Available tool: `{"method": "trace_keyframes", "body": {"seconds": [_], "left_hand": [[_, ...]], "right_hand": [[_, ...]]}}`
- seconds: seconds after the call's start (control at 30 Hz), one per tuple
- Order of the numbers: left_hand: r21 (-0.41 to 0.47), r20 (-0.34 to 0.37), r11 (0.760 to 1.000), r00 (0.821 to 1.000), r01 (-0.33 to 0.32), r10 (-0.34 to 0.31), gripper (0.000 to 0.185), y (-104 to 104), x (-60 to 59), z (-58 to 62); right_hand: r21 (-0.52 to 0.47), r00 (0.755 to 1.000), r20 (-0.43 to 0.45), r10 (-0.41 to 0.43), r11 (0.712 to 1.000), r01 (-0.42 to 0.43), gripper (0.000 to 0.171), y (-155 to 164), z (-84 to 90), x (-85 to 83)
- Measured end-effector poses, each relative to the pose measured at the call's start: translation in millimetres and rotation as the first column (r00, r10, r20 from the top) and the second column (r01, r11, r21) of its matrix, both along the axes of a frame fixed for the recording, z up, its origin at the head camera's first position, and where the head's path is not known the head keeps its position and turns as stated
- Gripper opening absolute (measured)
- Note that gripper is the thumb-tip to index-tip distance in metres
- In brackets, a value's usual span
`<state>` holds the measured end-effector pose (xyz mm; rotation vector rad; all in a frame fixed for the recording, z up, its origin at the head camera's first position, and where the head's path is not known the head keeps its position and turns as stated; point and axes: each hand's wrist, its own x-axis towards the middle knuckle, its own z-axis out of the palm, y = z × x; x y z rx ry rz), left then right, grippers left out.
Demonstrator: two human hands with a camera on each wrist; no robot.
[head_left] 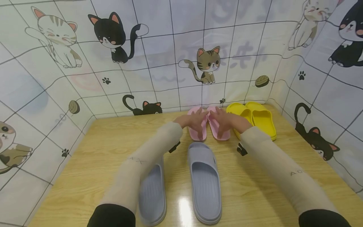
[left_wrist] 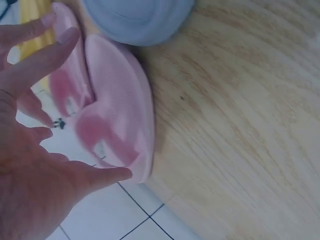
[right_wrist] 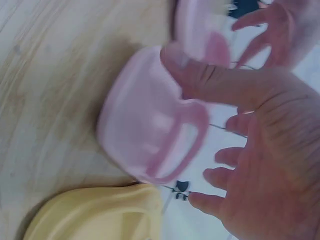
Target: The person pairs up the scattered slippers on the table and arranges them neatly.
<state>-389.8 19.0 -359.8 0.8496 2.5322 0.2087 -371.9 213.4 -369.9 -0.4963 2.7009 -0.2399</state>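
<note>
Two pink slippers lie side by side at the back of the wooden table, the left one [head_left: 200,135] and the right one [head_left: 224,136]. My left hand [head_left: 195,121] is spread over the left slipper and my right hand [head_left: 224,121] over the right one. The left wrist view has the left hand [left_wrist: 30,165] with straight, splayed fingers beside the pink slipper [left_wrist: 120,100], thumb at its edge. From the right wrist, the right hand [right_wrist: 270,150] is splayed too, its thumb across the pink slipper [right_wrist: 145,130]. Neither hand grips anything.
A yellow pair of slippers [head_left: 259,119] stands just right of the pink pair, against the wall. Two grey-blue slippers [head_left: 205,179] [head_left: 153,192] lie nearer to me. Cat-printed sheets [head_left: 158,63] wall in the table [head_left: 107,142] on three sides.
</note>
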Motion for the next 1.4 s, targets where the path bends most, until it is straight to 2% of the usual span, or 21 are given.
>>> {"method": "trace_keyframes", "body": {"seconds": [0.17, 0.3, 0.43, 0.57, 0.73, 0.83, 0.97, 1.07, 1.23, 1.4], "left_hand": [[0.125, -0.030, 0.991, 0.998, 0.050, -0.047, 0.111, -21.9, 9.0, 10.7], [0.158, -0.076, 0.986, 0.996, 0.050, -0.038, 0.088, -48.1, 21.4, 20.8], [0.182, -0.099, 0.983, 0.995, 0.008, 0.010, 0.078, -77.4, 42.4, 32.2], [0.231, -0.105, 0.972, 0.993, -0.031, 0.057, 0.077, -108.5, 69.1, 39.6], [0.306, -0.115, 0.949, 0.986, -0.082, 0.122, 0.078, -138.7, 105.3, 40.9], [0.343, -0.114, 0.933, 0.981, -0.106, 0.154, 0.079, -152.4, 120.8, 37.0], [0.365, -0.095, 0.922, 0.980, -0.129, 0.174, 0.078, -167.0, 132.2, 29.5], [0.361, -0.079, 0.922, 0.981, -0.138, 0.178, 0.077, -176.2, 136.6, 24.0], [0.314, -0.053, 0.941, 0.987, -0.126, 0.149, 0.073, -188.1, 138.8, 16.6], [0.251, -0.009, 0.961, 0.993, -0.111, 0.117, 0.077, -195.0, 140.5, 16.2]], "right_hand": [[-0.043, 0.995, -0.071, 0.066, 0.997, -0.069, 0.085, 2.0, 16.0, 10.8], [-0.058, 0.983, -0.133, 0.126, 0.989, -0.134, 0.074, -0.8, 26.4, 30.6], [-0.129, 0.968, -0.170, 0.185, 0.970, -0.208, 0.066, -6.7, 32.8, 56.8], [-0.191, 0.952, -0.186, 0.243, 0.942, -0.278, 0.061, -15.9, 38.8, 81.1], [-0.211, 0.953, -0.153, 0.262, 0.933, -0.290, 0.065, -29.2, 44.5, 101.7], [-0.196, 0.956, -0.108, 0.273, 0.937, -0.290, 0.069, -36.2, 44.1, 108.9], [-0.196, 0.950, -0.078, 0.301, 0.930, -0.311, 0.071, -43.2, 38.4, 115.6], [-0.217, 0.954, -0.051, 0.294, 0.929, -0.298, 0.072, -46.4, 33.9, 118.4], [-0.206, 0.962, 0.007, 0.272, 0.942, -0.265, 0.078, -48.9, 28.3, 119.4], [-0.172, 0.962, 0.025, 0.273, 0.949, -0.265, 0.078, -50.2, 25.8, 119.7]]}}
